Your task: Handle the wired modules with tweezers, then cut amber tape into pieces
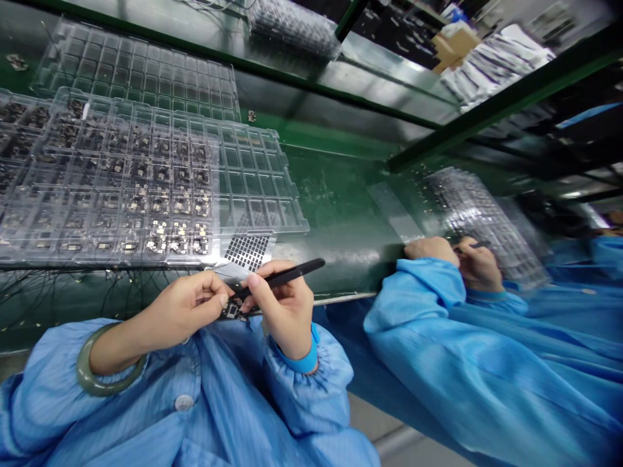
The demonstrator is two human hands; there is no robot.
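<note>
- One small circuit board [234, 310] sits between the person's two hands, at the front edge of the counter [335, 188].
- One left hand [192, 301], thumb and fingertips pinched on the board's left side; one green bangle [104, 389] circles that wrist.
- One right hand [287, 305], closed around one pair of black tweezers [299, 271], its tips down by the board (fingers partly hide them); one blue wristband [302, 360] is below.
- One sheet of dark square stickers [248, 250], just beyond the hands, partly under a clear tray edge.
- At least three clear compartment trays [146, 71] on the left (overlap hides the exact count); many more boards [180, 239] fill their cells.
- Several thin black wires [131, 282] hang along the front edge, left of the hands.
- One loose part [252, 116] lies right of the rear tray.
- Two co-worker's hands [479, 263] work well apart to the right, near another stack of trays [487, 214].
- Open room: green surface runs from the near trays' right edge to one clear strip [396, 211].
</note>
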